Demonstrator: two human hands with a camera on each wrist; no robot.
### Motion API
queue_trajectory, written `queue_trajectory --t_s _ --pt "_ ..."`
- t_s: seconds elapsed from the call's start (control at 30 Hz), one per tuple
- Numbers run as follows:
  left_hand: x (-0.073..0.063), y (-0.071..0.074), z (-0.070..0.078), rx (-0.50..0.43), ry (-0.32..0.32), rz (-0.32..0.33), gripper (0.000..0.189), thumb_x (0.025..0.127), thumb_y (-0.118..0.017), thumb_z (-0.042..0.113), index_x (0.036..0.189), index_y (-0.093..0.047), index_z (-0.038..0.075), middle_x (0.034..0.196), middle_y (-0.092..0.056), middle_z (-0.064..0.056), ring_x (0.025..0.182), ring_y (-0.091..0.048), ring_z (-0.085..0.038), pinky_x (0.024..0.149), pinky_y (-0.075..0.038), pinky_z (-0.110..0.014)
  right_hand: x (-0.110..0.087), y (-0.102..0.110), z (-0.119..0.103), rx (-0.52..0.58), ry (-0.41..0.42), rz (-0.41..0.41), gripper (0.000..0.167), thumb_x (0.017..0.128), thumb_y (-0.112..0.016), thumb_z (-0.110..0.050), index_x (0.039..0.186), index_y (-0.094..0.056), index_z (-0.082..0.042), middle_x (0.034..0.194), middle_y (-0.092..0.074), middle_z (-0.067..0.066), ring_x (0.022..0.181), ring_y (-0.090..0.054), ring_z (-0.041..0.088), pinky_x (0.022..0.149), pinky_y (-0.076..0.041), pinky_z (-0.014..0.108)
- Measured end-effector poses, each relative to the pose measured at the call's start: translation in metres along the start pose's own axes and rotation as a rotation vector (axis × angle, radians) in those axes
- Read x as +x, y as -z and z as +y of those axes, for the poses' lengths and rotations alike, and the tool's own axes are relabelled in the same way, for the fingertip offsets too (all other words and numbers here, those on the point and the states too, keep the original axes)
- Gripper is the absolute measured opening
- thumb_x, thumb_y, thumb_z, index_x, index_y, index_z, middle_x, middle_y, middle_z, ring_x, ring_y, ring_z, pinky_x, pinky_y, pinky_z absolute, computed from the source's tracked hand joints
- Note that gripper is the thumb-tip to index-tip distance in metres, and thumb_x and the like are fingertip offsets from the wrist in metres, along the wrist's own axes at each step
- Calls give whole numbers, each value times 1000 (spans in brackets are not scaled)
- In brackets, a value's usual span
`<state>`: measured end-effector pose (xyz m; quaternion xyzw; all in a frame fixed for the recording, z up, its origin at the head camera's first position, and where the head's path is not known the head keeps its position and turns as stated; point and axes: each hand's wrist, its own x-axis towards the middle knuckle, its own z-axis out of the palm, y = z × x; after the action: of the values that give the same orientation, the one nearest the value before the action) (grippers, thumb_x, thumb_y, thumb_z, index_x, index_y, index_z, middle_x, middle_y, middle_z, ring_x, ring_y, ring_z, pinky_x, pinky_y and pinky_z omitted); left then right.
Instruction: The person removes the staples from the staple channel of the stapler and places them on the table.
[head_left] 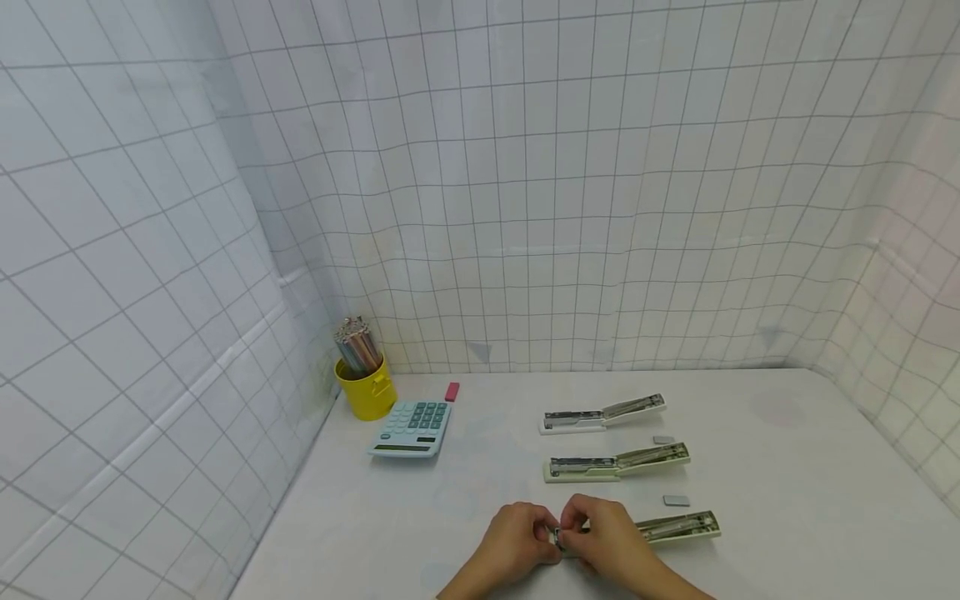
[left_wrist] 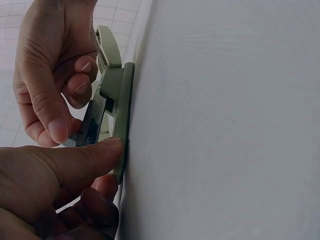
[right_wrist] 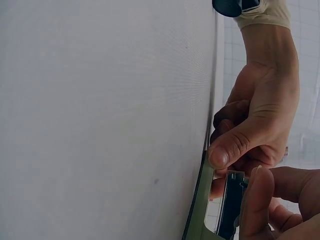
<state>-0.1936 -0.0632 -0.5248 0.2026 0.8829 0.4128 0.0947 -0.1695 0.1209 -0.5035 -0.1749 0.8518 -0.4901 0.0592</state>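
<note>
The nearest stapler (head_left: 682,527) lies with its top folded back to the right, its front part mostly covered by both hands in the head view. My left hand (head_left: 517,537) pinches the front end of its green base (left_wrist: 120,150), thumb on the near side. Over the dark magazine (right_wrist: 230,205), my right hand (head_left: 606,533) pinches a small grey ridged strip of staples (left_wrist: 71,142) between thumb and fingertip, right at the magazine's front end. Most of that strip is hidden by the fingers.
Two more opened staplers (head_left: 581,468) (head_left: 573,422) lie behind, with grey staple strips (head_left: 676,501) (head_left: 663,439) beside them. To the left are a light blue calculator (head_left: 408,429), a pink eraser-like block (head_left: 452,392) and a yellow cup (head_left: 371,396) of pencils. Grid-patterned cloth walls surround the table.
</note>
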Motion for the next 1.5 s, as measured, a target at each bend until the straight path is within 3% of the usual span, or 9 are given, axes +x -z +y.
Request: queue_trajectory --t_s 0.17,0.3,0.53,0.97,1.27,1.37,1.5 --pt "0 1 0 9 0 4 21 67 -86 7 84 -76 14 58 -51 15 56 -45 0 59 -37 -21 1 -1 -1 -9 13 -9 13 87 -67 -2 99 -69 -7 68 -61 -10 43 -50 0 43 -42 22" --pt "0 1 0 12 -4 6 21 67 -86 7 83 -75 15 58 -51 15 56 -44 1 58 -37 -21 1 1 1 3 5 -16 12 87 -67 -2 96 -73 -8 69 -61 -10 45 -50 0 44 -43 22" --pt "1 0 0 12 -13 -7 21 68 -87 7 85 -77 14 61 -52 15 58 -45 1 60 -36 -20 -10 29 1 21 -7 13 15 89 -74 -11 101 -73 -3 80 -69 -3 55 -58 5 49 -49 27" --pt "0 2 3 -23 31 -36 19 71 -87 6 87 -76 10 62 -54 12 57 -46 -2 61 -39 -22 -60 111 22 247 -301 15 40 96 -70 -23 123 -61 5 93 -70 11 77 -64 18 63 -56 38" --pt "0 2 3 -14 31 -30 20 71 -87 6 86 -76 12 62 -54 13 58 -46 -1 61 -39 -22 -89 138 48 298 -445 -7 43 99 -67 -28 128 -61 3 103 -73 7 90 -64 22 72 -57 43" --pt "-1 2 5 -18 36 -32 20 71 -87 6 87 -76 11 62 -54 13 58 -46 -1 61 -38 -22 -94 141 55 291 -443 -45 41 99 -66 -26 126 -63 5 103 -73 7 90 -65 22 72 -58 42" --pt "-1 3 5 -25 48 -36 19 72 -87 6 87 -76 11 62 -54 12 59 -46 -2 62 -38 -22 -99 139 63 233 -367 -124 32 98 -66 -18 119 -65 7 98 -72 8 81 -64 17 66 -56 34"
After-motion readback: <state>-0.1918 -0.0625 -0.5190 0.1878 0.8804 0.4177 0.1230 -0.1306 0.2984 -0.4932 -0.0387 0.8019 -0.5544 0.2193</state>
